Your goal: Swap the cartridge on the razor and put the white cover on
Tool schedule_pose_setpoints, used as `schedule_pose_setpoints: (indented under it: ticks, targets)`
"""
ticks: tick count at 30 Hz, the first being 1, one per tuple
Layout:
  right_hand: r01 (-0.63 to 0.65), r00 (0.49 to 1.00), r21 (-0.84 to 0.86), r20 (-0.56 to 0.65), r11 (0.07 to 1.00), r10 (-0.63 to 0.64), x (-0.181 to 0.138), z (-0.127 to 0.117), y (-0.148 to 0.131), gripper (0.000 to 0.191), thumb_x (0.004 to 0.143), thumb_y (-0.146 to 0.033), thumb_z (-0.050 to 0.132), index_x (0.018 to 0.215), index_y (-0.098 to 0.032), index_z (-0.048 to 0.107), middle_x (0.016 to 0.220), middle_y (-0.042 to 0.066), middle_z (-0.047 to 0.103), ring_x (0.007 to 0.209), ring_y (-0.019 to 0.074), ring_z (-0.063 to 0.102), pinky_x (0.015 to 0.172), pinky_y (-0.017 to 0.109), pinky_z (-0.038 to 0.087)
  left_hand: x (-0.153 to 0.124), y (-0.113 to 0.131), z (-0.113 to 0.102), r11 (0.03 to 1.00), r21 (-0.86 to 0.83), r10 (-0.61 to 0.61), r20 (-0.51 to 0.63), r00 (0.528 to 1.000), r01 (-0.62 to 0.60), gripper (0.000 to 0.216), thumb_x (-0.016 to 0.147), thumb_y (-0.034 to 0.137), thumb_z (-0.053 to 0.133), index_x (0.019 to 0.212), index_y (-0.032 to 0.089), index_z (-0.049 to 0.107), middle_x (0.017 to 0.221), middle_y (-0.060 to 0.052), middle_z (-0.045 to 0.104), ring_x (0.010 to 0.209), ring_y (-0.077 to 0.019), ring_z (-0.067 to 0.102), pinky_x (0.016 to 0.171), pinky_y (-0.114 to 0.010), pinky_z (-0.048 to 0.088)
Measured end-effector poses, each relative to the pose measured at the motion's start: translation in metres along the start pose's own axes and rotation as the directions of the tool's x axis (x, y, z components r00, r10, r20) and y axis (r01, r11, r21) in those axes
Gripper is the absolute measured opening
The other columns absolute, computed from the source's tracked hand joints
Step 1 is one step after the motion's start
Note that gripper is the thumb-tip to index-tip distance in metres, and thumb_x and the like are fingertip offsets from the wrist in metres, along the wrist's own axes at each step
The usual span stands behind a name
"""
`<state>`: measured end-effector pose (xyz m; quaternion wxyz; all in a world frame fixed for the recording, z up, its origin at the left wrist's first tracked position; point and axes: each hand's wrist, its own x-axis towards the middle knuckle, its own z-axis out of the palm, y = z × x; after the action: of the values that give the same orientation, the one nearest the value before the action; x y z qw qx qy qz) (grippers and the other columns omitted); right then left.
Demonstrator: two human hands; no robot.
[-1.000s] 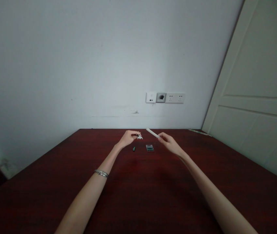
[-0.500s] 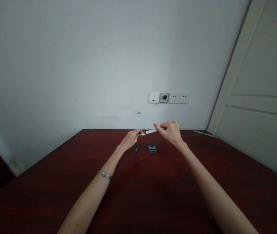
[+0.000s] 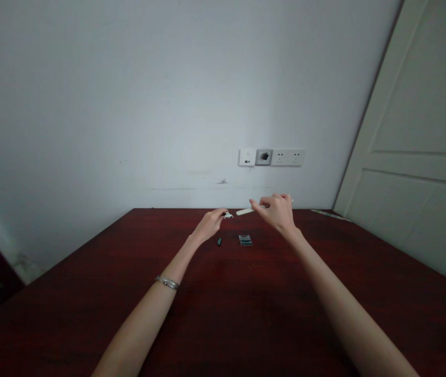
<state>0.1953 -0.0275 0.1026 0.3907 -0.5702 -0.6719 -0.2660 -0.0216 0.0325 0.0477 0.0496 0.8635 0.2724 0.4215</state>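
left hand (image 3: 209, 224): fingertips pinched on small white piece (image 3: 228, 215) | right hand (image 3: 276, 212): fingers closed around white stick (image 3: 245, 211), long axis near-horizontal, free end pointing left

Level white stick (image 3: 244, 211); small white piece (image 3: 228, 215)

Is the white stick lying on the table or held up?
Held up: right hand grips the long white stick above the red-brown table.

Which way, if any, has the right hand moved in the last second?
Yes: the right hand rose toward the wall sockets, away from the small case below.
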Motion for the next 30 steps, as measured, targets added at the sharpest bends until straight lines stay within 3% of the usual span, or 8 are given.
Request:
schedule_pose_setpoints:
  ticks: [8, 14, 21, 30]
  targets:
    - [0.071, 0.997, 0.016, -0.025, 0.997, -0.07, -0.002, 0.0, -0.019, 0.049, 0.083, -0.05, 0.043, 0.05, -0.018, 0.062, 0.053, 0.005, 0.06, 0.062, 0.0162, 0.048, 0.074, 0.032, 0.023, -0.001, 0.012, -0.003, 1.0, -0.024, -0.014, 0.051, 0.999, 0.015, 0.023, 0.085, 0.011, 0.041, 0.099, 0.017, 0.058, 0.092, -0.005, 0.064, 0.083, -0.0155, 0.06, 0.075, -0.022, 0.042]
    - [-0.034, 0.999, -0.005, -0.007, 0.999, 0.034, -0.001, 0.005, 0.004, 0.05, 0.082, -0.05, 0.042, 0.05, -0.018, 0.064, 0.052, 0.006, 0.06, 0.06, 0.0161, 0.049, 0.073, 0.032, 0.025, -0.002, 0.01, -0.003, 0.999, -0.009, -0.049, 0.063, 0.997, 0.05, 0.019, 0.085, 0.012, 0.042, 0.095, 0.017, 0.058, 0.089, -0.005, 0.065, 0.083, -0.0157, 0.06, 0.075, -0.022, 0.041]
    - [-0.047, 0.999, 0.061, 0.03, 0.997, 0.045, -0.005, 0.007, -0.024, 0.051, 0.082, -0.053, 0.041, 0.052, -0.019, 0.066, 0.051, 0.005, 0.06, 0.056, 0.0152, 0.05, 0.067, 0.03, 0.025, -0.002, 0.011, 0.0, 0.997, -0.011, -0.076, 0.075, 0.994, 0.077, 0.022, 0.084, 0.01, 0.042, 0.098, 0.017, 0.058, 0.087, -0.004, 0.065, 0.078, -0.0146, 0.061, 0.071, -0.021, 0.042]
    - [-0.089, 0.995, 0.028, 0.051, 0.996, 0.088, -0.003, 0.004, -0.011, 0.05, 0.081, -0.052, 0.042, 0.051, -0.019, 0.065, 0.052, 0.006, 0.061, 0.057, 0.0158, 0.051, 0.068, 0.03, 0.027, -0.002, 0.01, -0.001, 0.995, -0.012, -0.098, 0.064, 0.993, 0.099, 0.019, 0.084, 0.013, 0.043, 0.095, 0.017, 0.059, 0.086, -0.004, 0.065, 0.08, -0.0143, 0.06, 0.073, -0.02, 0.041]
